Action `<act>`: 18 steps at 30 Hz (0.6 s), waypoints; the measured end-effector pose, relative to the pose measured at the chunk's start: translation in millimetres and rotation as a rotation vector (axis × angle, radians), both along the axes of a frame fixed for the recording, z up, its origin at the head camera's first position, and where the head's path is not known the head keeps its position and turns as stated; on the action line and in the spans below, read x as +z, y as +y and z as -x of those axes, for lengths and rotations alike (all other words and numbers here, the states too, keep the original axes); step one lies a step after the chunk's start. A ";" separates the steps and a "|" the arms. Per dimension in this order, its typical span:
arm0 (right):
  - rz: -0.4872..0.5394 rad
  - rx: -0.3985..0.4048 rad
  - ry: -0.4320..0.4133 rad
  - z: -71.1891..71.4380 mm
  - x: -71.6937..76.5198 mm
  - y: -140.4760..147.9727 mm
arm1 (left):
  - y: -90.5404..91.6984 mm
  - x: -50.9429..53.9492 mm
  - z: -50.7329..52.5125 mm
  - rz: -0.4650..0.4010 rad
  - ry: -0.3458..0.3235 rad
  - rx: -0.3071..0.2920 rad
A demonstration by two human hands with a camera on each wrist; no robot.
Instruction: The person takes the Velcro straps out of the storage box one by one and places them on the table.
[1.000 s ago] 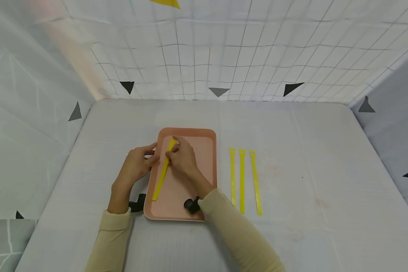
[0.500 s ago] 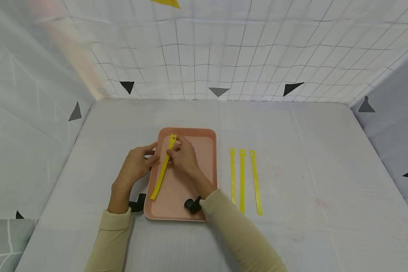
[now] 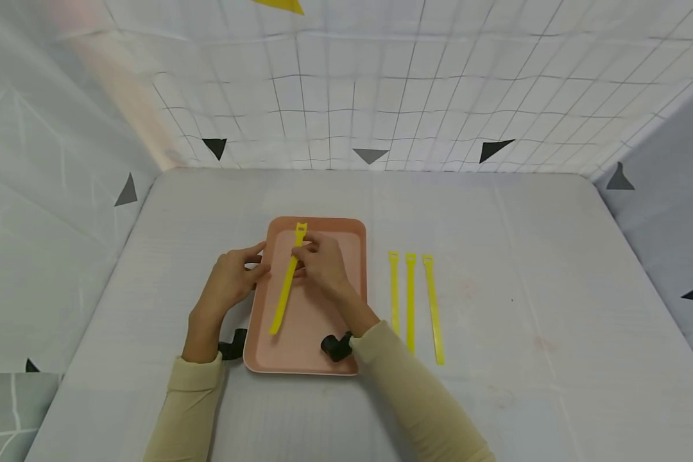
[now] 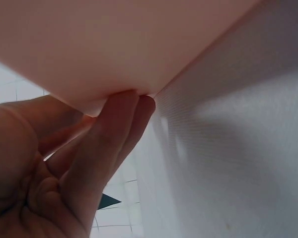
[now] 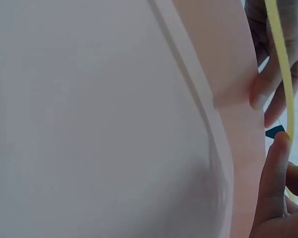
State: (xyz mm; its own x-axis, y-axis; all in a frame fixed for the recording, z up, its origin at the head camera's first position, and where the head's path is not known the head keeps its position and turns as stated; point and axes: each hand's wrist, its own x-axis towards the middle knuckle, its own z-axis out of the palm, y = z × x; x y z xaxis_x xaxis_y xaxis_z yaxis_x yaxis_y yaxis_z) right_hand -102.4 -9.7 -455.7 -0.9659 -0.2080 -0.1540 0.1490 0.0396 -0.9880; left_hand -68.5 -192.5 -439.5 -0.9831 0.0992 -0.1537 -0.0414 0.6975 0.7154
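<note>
Over the pink tray (image 3: 317, 359), my right hand (image 3: 326, 262) pinches a yellow hook-and-loop cable tie (image 3: 285, 289) between thumb and fingers. The slotted end of the tie points to the far side, and its long tail hangs toward the near left. My left hand (image 3: 231, 273) grips the tray's left rim, thumb at the top edge. In the left wrist view, fingers (image 4: 116, 121) press against the tray's outer wall (image 4: 104, 44). The right wrist view shows the held tie (image 5: 283, 59) passing in front of the left hand (image 5: 288, 29), apart from the tray.
Right of the tray, three more yellow cable ties (image 3: 410, 301) lie roughly side by side on the white table (image 3: 525, 256). Black wrist cameras (image 3: 336, 348) hang below both wrists. A white gridded sheet (image 3: 381, 90) rises behind the table.
My right hand has lifted the cable tie off the tray's left side and shifted it slightly right, its slotted end now farther out. The left hand stays at the rim.
</note>
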 end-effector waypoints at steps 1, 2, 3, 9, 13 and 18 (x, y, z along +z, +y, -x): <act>0.003 -0.001 0.001 0.2 0.1 1.9 | -0.1 0.0 0.0 -0.001 0.002 0.000; 0.004 -0.001 0.002 0.3 0.6 3.9 | 0.0 0.1 0.0 -0.001 0.004 -0.001; 0.008 0.000 0.002 0.5 1.3 6.0 | 0.0 0.2 0.0 -0.002 0.006 -0.001; 0.048 -0.004 -0.029 0.9 8.0 18.6 | 0.5 -0.2 -0.2 -0.007 0.007 0.002; 0.066 -0.011 -0.047 1.7 11.1 24.1 | -0.1 -0.6 -0.3 -0.003 0.012 -0.002; 0.082 -0.005 -0.069 0.9 14.7 26.7 | 0.3 -0.6 -1.0 -0.006 0.013 0.000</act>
State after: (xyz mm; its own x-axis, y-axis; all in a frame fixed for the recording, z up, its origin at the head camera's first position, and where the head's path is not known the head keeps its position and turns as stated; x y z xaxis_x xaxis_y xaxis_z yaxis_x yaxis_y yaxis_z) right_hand -103.3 17.0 -441.1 -0.9547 -0.2182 -0.2026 0.2166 -0.0422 -0.9754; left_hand -67.5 -192.2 -440.1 -0.9850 0.1005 -0.1403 -0.0318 0.6932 0.7200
